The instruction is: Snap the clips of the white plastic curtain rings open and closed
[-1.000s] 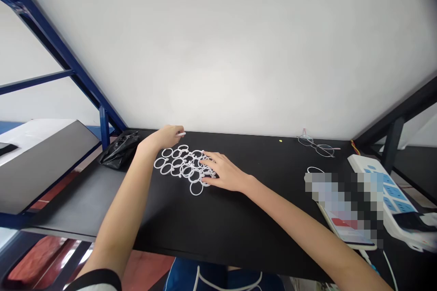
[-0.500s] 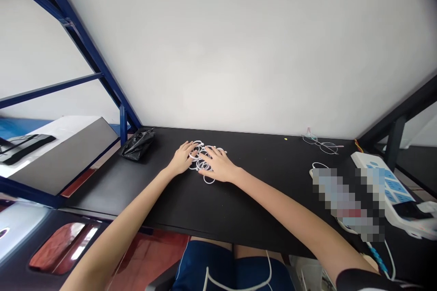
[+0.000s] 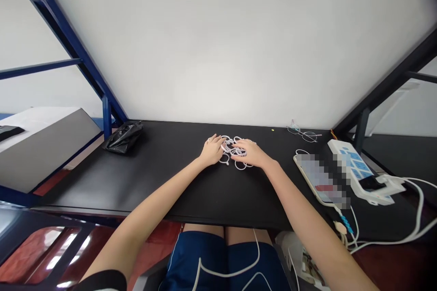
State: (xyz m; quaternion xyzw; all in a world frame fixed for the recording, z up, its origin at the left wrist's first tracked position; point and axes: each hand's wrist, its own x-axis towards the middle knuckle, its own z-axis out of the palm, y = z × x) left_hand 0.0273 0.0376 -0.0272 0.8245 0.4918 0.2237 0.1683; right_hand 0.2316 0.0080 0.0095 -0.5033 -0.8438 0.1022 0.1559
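Note:
A loose pile of white rings [image 3: 235,151] lies on the black tabletop [image 3: 164,163], several of them overlapping. My left hand [image 3: 212,150] rests against the pile's left side, fingers stretched out and palm down. From the right, my right hand [image 3: 252,153] lies over part of the pile with its fingers spread. Both hands touch the rings without gripping any. Some rings are partly hidden under the fingers.
A black plastic bag [image 3: 123,137] sits at the table's left end. To the right are eyeglasses [image 3: 309,136], a phone [image 3: 307,173] on a charging cable, and a white power strip [image 3: 355,166] with plugs. Blue metal framing [image 3: 78,50] rises at left.
Both hands and the white rings have shifted right along the tabletop, and the rings sit closer together between the hands. The camera view has turned slightly right.

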